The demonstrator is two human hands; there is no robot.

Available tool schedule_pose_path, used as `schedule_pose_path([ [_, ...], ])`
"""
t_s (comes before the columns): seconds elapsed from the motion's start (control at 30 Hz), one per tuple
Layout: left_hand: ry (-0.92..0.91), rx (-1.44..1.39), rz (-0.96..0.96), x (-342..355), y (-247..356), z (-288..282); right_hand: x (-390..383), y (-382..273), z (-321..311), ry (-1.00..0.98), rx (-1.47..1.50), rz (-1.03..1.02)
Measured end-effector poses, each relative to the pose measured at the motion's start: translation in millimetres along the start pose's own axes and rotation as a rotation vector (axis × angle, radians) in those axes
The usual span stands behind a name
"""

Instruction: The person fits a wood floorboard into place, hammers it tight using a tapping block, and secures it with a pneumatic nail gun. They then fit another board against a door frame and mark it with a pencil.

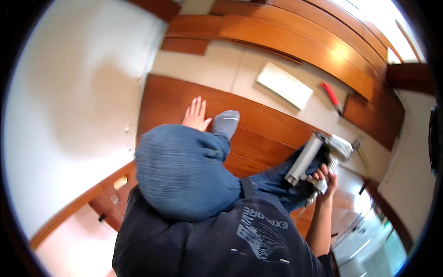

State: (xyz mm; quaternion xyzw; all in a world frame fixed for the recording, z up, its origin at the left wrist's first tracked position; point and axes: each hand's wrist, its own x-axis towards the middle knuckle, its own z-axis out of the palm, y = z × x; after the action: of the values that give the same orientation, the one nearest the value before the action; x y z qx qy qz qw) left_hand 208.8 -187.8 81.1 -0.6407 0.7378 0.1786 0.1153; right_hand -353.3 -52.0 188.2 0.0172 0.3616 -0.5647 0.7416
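My left hand (196, 114) lies flat on a reddish-brown wooden floorboard (170, 94), fingers spread, just left of my grey-socked foot (226, 122). Part of that hand is hidden behind my bent knee. On the right, my right hand (326, 181) is wrapped round the grip of a silver-grey pneumatic nail gun (339, 147). The gun is held up over my right leg, its long magazine (304, 159) slanting down to the left. Its nose and the board below it are hard to make out.
Beyond the laid board, a pale strip of underfloor holds a white rectangular block (284, 86) and a red-handled tool (330, 94). A hammer-like tool (361, 154) lies right of the nail gun. Loose planks (295, 39) are stacked at the back. A white wall (78, 92) stands left.
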Motion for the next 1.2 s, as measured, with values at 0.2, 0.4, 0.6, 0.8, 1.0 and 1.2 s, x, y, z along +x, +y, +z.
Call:
schedule_pose_path([
  [0.2,0.217,-0.060,0.197,-110,44,-14,6,-4,25,0.003,-0.065,-0.005],
  [0.4,-0.085,-0.516,-0.020,-66,45,-62,1,2,16,-0.040,0.067,-0.078],
  [0.6,-0.525,-1.155,-0.107,8,113,-138,8,11,11,-0.104,0.141,-0.137],
  [0.8,-1.042,-1.407,0.046,93,249,-142,0,11,14,-0.098,0.168,-0.228],
  [1.0,-1.307,-1.276,0.155,138,320,-133,-34,16,8,0.064,0.161,-0.421],
  [1.2,-0.923,-0.370,1.033,187,393,-27,-116,-48,2,0.559,0.033,-0.320],
])
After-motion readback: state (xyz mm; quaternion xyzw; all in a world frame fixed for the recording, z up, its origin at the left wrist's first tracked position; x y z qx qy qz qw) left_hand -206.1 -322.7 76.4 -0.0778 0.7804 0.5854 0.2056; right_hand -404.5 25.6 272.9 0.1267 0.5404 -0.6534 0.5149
